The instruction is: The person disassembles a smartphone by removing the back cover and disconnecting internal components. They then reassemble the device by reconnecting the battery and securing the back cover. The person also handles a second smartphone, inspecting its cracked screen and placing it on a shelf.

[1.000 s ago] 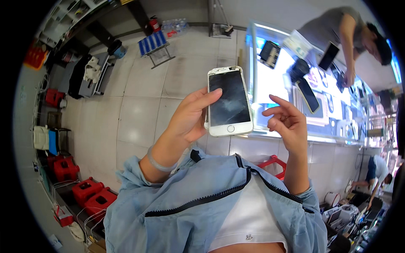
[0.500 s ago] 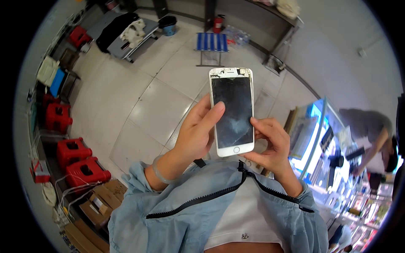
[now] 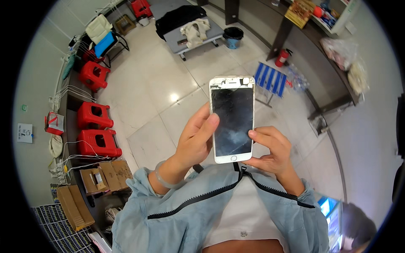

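A white smartphone is held upright in front of my chest, its dark screen facing me. Its top edge is cracked and chipped, and the dark glass carries scratches and a pale smudge. My left hand grips the left side, thumb lying over the screen's edge and the other fingers behind the phone. At the lower right corner, my right hand pinches the phone between thumb and fingers. The round button at the bottom is uncovered.
Red plastic stools line the left wall, near open cardboard boxes. Beyond the phone stand a blue-striped folding stool, a fire extinguisher, a bucket and a grey cot. A person is at the lower right.
My view has turned left, so the room has shifted right and the lit display case has slid to the lower right. Both hands keep their hold, and the phone sits slightly lower in view.
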`<state>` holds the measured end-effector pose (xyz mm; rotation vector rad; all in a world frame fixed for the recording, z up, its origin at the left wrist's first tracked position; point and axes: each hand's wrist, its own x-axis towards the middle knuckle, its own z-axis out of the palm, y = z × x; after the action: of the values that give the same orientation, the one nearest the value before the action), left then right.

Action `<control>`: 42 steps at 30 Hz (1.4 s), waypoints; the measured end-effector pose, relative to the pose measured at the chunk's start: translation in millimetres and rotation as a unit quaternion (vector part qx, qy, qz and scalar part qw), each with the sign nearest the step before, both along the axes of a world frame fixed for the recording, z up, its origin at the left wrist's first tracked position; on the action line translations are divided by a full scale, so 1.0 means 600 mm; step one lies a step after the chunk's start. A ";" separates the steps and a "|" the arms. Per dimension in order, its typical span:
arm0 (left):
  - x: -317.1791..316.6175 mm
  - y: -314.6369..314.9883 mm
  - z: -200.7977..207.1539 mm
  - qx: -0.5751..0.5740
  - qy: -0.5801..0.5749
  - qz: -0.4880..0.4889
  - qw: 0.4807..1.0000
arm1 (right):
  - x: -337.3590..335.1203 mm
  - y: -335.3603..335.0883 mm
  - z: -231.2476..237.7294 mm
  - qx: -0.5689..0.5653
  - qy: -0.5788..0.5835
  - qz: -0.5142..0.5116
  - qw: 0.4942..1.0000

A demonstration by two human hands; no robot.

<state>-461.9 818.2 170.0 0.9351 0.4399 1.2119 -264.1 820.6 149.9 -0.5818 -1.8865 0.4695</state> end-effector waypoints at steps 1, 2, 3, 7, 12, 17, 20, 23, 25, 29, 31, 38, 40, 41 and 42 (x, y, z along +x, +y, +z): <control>0.002 0.025 0.004 0.003 0.006 0.024 1.000 | 0.002 0.036 0.004 -0.003 -0.008 0.017 1.000; 0.001 0.053 0.010 0.005 0.013 0.038 0.999 | 0.000 0.071 0.006 -0.010 -0.017 0.021 1.000; -0.003 0.080 0.017 0.007 0.020 0.052 0.998 | -0.005 0.105 0.008 -0.016 -0.026 0.026 0.999; -0.022 0.192 -0.006 0.014 0.080 0.170 0.982 | -0.051 0.229 0.029 -0.127 -0.056 0.032 0.990; -0.064 0.345 -0.043 0.001 0.093 0.226 0.970 | -0.132 0.391 -0.004 -0.226 -0.106 0.034 0.968; -0.141 0.523 -0.059 -0.047 0.085 0.191 0.977 | -0.198 0.567 0.007 -0.360 0.043 0.108 0.926; -0.170 0.637 -0.054 -0.064 0.038 0.169 0.983 | -0.196 0.667 -0.004 -0.460 0.200 0.166 0.849; -0.191 0.747 -0.039 -0.101 -0.074 0.064 0.990 | -0.171 0.757 -0.005 -0.541 0.346 0.265 0.720; -0.183 0.806 -0.040 -0.082 -0.082 0.047 0.992 | -0.156 0.809 -0.015 -0.558 0.397 0.287 0.669; -0.144 0.925 -0.030 -0.048 -0.075 0.035 0.995 | -0.122 0.915 -0.037 -0.545 0.471 0.341 0.604; -0.117 0.992 -0.029 -0.018 -0.066 0.033 0.997 | -0.094 0.981 -0.044 -0.520 0.495 0.394 0.574; -0.003 1.192 0.003 0.043 0.050 0.069 0.995 | 0.026 1.195 -0.037 -0.508 0.442 0.342 0.655; 0.030 1.251 0.005 0.100 0.129 0.111 0.980 | 0.051 1.255 -0.043 -0.491 0.395 0.335 0.701; 0.049 1.278 0.001 0.104 0.139 0.124 0.977 | 0.054 1.282 -0.034 -0.486 0.366 0.313 0.729; 0.066 1.307 -0.003 0.093 0.160 0.115 0.976 | 0.058 1.306 -0.032 -0.477 0.337 0.274 0.764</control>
<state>-422.6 1602.5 168.5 1.2761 0.7163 1.3325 -229.3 1604.3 130.6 -0.3756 -0.9634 1.8214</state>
